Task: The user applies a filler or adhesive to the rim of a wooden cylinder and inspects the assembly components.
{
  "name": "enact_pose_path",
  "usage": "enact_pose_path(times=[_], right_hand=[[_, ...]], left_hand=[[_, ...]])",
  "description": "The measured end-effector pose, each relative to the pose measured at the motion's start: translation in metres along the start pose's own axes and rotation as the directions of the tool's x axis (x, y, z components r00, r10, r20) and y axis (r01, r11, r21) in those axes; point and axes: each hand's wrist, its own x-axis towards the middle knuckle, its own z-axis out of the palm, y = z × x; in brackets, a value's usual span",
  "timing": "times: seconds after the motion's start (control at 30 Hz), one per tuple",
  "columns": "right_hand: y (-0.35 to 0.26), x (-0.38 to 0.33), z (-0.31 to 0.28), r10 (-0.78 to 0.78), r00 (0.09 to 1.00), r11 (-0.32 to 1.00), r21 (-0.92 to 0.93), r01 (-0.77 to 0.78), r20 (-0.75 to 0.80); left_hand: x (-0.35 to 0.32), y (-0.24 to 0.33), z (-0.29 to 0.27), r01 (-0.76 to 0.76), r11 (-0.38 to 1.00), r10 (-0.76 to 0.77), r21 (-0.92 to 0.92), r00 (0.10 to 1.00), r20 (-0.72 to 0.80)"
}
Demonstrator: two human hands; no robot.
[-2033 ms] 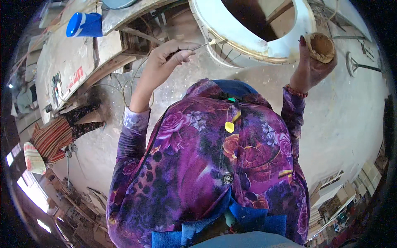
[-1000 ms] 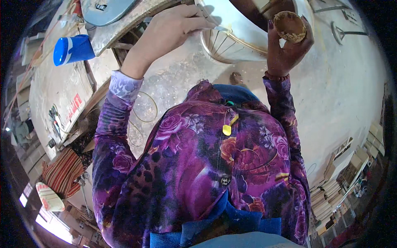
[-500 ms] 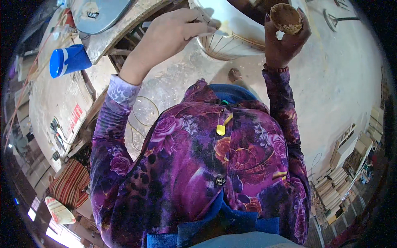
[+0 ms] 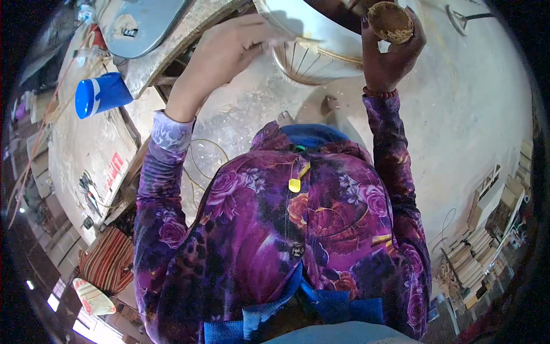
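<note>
At the upper right my right hand (image 4: 391,60) grips a small round brown cup (image 4: 391,23) with a rough, crusted rim, its open side facing up. Below it, and left of it, stands a large white rounded body (image 4: 303,22) with a dark opening and a tan lower side marked by thin ribs. My left hand (image 4: 229,51) reaches over the white body's near left edge. Its fingers are smeared by motion, so whether they pinch anything does not show. A small pale yellowish patch (image 4: 309,42) lies on that edge, close to the fingertips.
A worktable (image 4: 91,143) runs along my left, with a blue cylindrical jug (image 4: 104,94) lying on it and a grey rounded board (image 4: 143,28) farther off. A cable loop (image 4: 209,157) lies on the floor. Boards (image 4: 472,252) are stacked at the lower right.
My left hand has shifted slightly left and down, and its fingers are now blurred. The right hand and its cup have moved slightly left and up. The whole view has shifted a little.
</note>
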Motion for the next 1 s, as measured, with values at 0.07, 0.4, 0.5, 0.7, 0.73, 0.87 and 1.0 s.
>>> enact_pose_path(times=[0.07,0.4,0.5,0.7,0.73,0.87,1.0], right_hand=[[-0.001,-0.001,0.001,0.037,0.999,0.999,0.021,-0.037,-0.015],[0.003,0.001,-0.003,0.103,0.994,0.958,0.266,-0.105,0.021],[0.001,0.004,0.000,0.144,0.989,0.940,0.312,-0.142,0.016],[0.011,0.000,0.001,0.147,0.989,0.935,0.329,-0.129,-0.032],[0.011,0.000,0.001,0.155,0.986,0.941,0.312,-0.129,-0.059],[-0.003,0.006,0.001,0.113,0.992,0.993,0.034,-0.111,-0.058],[-0.007,0.004,0.002,0.108,0.986,0.981,-0.145,-0.126,-0.127]], left_hand=[[0.004,0.000,0.001,0.024,0.993,-0.023,0.113,1.000,-0.008],[-0.003,-0.003,0.000,0.028,0.991,-0.013,-0.134,0.994,0.109],[0.000,-0.001,-0.005,0.161,0.979,-0.168,0.122,0.985,0.047],[0.012,0.023,0.000,-0.015,0.980,-0.006,0.197,0.994,0.105],[0.013,0.015,-0.004,-0.046,0.980,0.023,0.194,0.992,0.121],[0.012,-0.020,-0.017,-0.041,0.959,0.106,-0.279,0.969,0.222],[0.019,-0.031,-0.018,-0.068,0.991,0.084,-0.118,0.987,0.139]])
